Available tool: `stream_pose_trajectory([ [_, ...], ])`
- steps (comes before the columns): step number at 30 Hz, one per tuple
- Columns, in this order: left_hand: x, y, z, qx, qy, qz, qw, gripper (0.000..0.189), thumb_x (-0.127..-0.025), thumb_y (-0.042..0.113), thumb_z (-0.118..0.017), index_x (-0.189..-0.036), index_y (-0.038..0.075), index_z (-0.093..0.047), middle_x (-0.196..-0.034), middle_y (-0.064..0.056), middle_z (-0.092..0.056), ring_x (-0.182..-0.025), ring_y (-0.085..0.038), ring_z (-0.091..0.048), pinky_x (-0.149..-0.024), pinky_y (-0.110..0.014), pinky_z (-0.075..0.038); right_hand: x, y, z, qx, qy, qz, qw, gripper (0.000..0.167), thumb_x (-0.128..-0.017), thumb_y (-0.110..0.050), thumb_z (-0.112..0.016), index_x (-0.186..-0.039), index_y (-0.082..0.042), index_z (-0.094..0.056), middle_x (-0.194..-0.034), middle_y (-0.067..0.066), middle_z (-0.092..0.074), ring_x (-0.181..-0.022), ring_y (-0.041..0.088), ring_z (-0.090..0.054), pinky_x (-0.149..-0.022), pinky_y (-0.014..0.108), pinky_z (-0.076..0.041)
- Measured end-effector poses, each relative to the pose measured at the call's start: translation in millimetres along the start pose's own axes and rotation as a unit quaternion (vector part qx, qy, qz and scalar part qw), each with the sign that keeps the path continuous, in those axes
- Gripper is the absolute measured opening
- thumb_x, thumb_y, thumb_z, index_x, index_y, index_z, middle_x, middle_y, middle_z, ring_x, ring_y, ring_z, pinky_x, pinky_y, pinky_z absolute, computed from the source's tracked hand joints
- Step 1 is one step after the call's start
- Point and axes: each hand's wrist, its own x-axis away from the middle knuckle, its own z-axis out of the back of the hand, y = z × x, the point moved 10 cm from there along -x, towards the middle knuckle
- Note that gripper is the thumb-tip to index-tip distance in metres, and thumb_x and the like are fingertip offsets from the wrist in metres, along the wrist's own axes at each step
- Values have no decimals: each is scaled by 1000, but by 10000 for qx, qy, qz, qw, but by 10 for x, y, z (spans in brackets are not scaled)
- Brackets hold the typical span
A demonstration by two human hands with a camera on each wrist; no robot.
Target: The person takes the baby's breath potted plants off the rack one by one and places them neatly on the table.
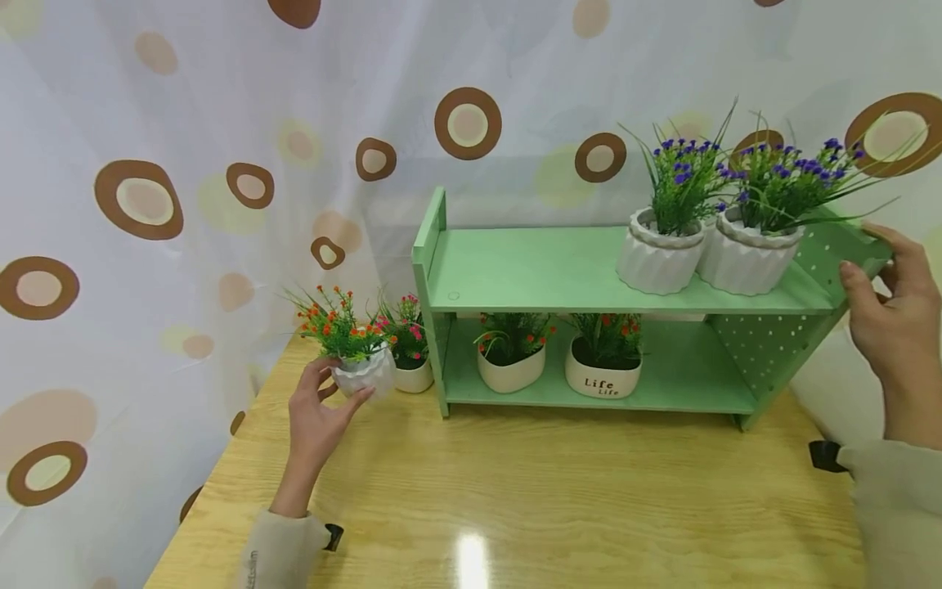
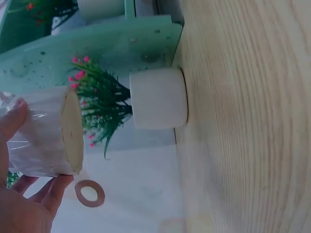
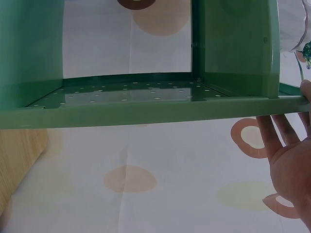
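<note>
My left hand (image 1: 318, 417) grips a white fluted flowerpot (image 1: 366, 375) with orange flowers, thumb on one side and fingers on the other. In the left wrist view the bottom of this flowerpot (image 2: 73, 131) shows, raised off the table. Just right of it a cream pot with pink flowers (image 1: 414, 376) stands on the table against the shelf's left side. My right hand (image 1: 901, 303) holds the upper right side panel of the green two-tier shelf (image 1: 530, 266), thumb in front and fingers round its edge. Two white pots with purple flowers (image 1: 658, 254) stand on the top tier, toward the right.
On the lower tier stand two cream pots with red flowers, one plain (image 1: 513, 372) and one lettered "Life" (image 1: 603, 379). The wooden table (image 1: 559, 491) extends in front of the shelf. A patterned curtain (image 1: 221, 106) hangs behind and at the left.
</note>
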Motion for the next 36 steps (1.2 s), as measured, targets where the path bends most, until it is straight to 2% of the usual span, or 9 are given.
stream_pose_trajectory([
  [8, -176, -266, 27, 24, 52, 382, 9993, 61, -80, 12, -91, -130, 2, -58, -135, -17, -60, -131, -45, -59, -99, -60, -56, -14, -23, 15, 43, 40, 110, 9999, 50, -109, -30, -47, -156, -45, -37, -156, -12, -45, -141, -1, -43, -116, 23, -42],
  [13, -255, -406, 30, -47, 77, 583, 9983, 64, -81, 15, -91, -134, 5, -56, -137, -19, -58, -131, -46, -58, -100, -61, -56, -24, -36, 21, -129, 69, 209, 9997, 50, -108, -29, -50, -155, -43, -40, -152, -13, -49, -138, 0, -47, -109, 17, -45],
  [21, -381, -555, 34, -124, 201, 709, 9972, 64, -83, 20, -90, -135, 6, -55, -140, -19, -57, -132, -45, -58, -101, -59, -55, -14, -37, 25, -208, 33, 255, 9995, 50, -108, -29, -51, -155, -41, -41, -147, -15, -51, -135, -1, -50, -97, 11, -46],
  [29, -462, -723, -51, -9, 217, 851, 9961, 64, -85, 20, -88, -136, 6, -54, -142, -19, -57, -132, -45, -56, -103, -59, -54, 0, -27, 2, -157, -33, 251, 9996, 50, -109, -30, -49, -156, -42, -38, -150, -17, -47, -137, 0, -47, -108, 17, -46],
  [36, -494, -856, -143, 5, 170, 1033, 9945, 62, -85, 19, -88, -134, 5, -53, -140, -19, -56, -132, -46, -57, -105, -59, -54, -11, -35, 8, -223, -5, 306, 9993, 49, -108, -28, -50, -155, -41, -41, -146, -20, -46, -136, 0, -48, -106, 15, -46],
])
